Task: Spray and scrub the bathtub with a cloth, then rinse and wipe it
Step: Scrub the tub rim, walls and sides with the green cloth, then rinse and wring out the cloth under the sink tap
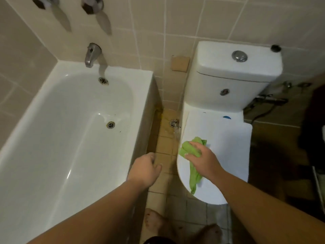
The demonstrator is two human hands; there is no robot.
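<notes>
A white bathtub [144,103] fills the left half of the view, with a metal drain [110,124] in its floor and an overflow [103,80] under the spout [91,54]. A green cloth [192,173] lies bunched on the closed toilet lid [226,143]. My right hand [202,159] presses down on the cloth and grips it. My left hand [145,169] hovers over the tub's near rim beside the floor, fingers curled loosely, holding nothing.
The toilet cistern [235,74] stands against the tiled wall at right. Two tap handles [92,5] sit high on the wall above the spout. A floor drain [173,123] lies in the narrow tiled gap between tub and toilet. My bare feet [154,222] are at the bottom.
</notes>
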